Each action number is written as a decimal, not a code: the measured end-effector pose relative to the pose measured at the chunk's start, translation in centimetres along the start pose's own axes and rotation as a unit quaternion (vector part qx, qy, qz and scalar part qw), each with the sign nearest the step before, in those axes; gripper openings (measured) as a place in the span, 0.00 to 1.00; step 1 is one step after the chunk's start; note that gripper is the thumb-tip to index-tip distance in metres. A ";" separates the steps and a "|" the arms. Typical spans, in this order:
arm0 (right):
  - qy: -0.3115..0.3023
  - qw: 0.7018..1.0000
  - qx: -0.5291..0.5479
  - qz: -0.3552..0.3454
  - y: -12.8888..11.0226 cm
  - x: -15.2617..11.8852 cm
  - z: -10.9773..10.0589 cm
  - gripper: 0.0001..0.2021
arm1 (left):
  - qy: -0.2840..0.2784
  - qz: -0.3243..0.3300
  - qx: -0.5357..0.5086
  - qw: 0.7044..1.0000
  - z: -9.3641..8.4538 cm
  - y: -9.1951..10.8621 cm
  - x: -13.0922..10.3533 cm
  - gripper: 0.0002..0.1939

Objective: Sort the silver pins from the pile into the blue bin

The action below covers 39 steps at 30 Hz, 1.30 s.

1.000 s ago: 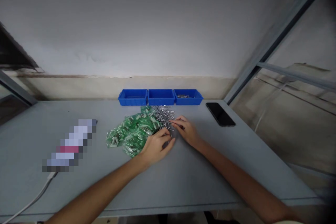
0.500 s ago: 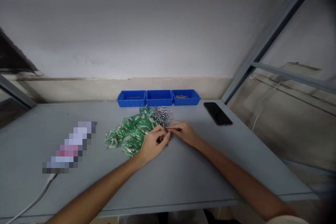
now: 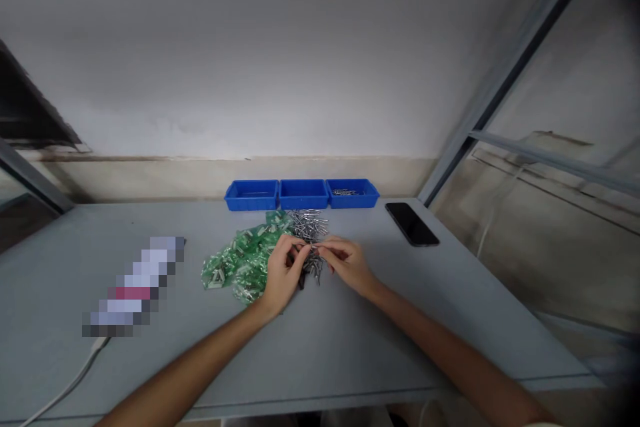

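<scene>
My left hand (image 3: 283,275) and my right hand (image 3: 353,267) meet over a heap of thin silver metal pins (image 3: 309,221), which look like blind rivets. Thumb and fingers are pinched on both hands, with a slim metal pin (image 3: 311,245) between their fingertips. More pins spread below the fingers, some hidden by the hands. Green see-through plastic bags (image 3: 253,240), filled with small pale metal pieces, lie against my left hand's outer side.
Behind the heap, three blue trays stand in a row: left tray (image 3: 251,204), middle tray (image 3: 303,203) and right tray (image 3: 367,201), which holds some pins. A black phone (image 3: 412,223) lies to the right. A blurred device (image 3: 140,283) with a white cable (image 3: 67,383) lies left.
My left hand has shifted slightly left and turned more upright. Both hands' fingertips have opened the view onto more pins beneath, and a pin now spans between them. The camera view has tilted slightly.
</scene>
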State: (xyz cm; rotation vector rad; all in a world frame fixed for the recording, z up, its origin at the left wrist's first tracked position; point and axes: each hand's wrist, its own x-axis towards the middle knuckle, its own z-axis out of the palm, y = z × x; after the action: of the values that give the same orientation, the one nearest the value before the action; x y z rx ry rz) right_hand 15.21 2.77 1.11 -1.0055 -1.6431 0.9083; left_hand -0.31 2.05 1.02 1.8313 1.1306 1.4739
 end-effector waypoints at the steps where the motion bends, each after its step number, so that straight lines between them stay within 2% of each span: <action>1: -0.013 1.000 0.000 -0.002 -0.1 0.0 0.1 0.13 | 0.006 -0.007 -0.003 1.000 0.0 0.0 0.0 0.06; 7: -0.020 0.998 -0.060 -0.029 -0.3 -0.3 0.3 0.11 | -0.006 0.016 0.009 1.000 0.0 0.1 -0.2 0.05; 12: -0.025 0.975 -0.178 -0.133 0.3 -0.6 -0.2 0.08 | -0.035 0.027 0.042 0.998 0.1 -0.2 -0.3 0.06; 15: -0.052 0.954 -0.229 -0.185 0.8 -0.7 -0.8 0.09 | -0.016 0.025 0.045 0.999 0.0 -0.1 -0.3 0.07; 19: -0.055 0.935 -0.288 -0.202 0.9 -0.5 -1.4 0.10 | 0.004 0.024 0.050 0.998 -0.1 0.1 -0.2 0.07; 22: -0.019 0.943 -0.280 -0.179 0.5 -0.1 -1.7 0.08 | -0.011 0.021 0.061 0.998 -0.1 0.0 -0.3 0.07; 26: 0.037 0.985 -0.157 -0.059 0.0 0.5 -1.7 0.07 | -0.031 0.032 0.078 0.996 0.0 -0.3 -0.5 0.06; 29: 0.024 0.999 -0.034 0.033 0.2 0.7 -1.7 0.10 | -0.036 0.048 0.091 0.994 0.1 -0.6 -0.6 0.06; 31: -0.006 0.998 0.023 0.064 0.4 0.7 -1.7 0.11 | -0.042 0.062 0.098 0.992 0.2 -0.8 -0.7 0.06; 35: -0.047 0.997 0.051 0.045 0.4 0.5 -1.4 0.10 | -0.047 0.084 0.102 0.990 0.3 -1.2 -0.8 0.05; 39: -0.047 0.997 0.058 0.035 0.2 0.4 -1.1 0.09 | -0.044 0.085 0.100 0.990 0.4 -1.0 -0.9 0.04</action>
State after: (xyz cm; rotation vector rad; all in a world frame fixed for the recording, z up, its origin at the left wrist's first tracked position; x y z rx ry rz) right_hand 16.18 3.34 1.39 -0.9577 -1.6205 1.0998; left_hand -0.27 1.84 -0.31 2.1562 1.1375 1.3973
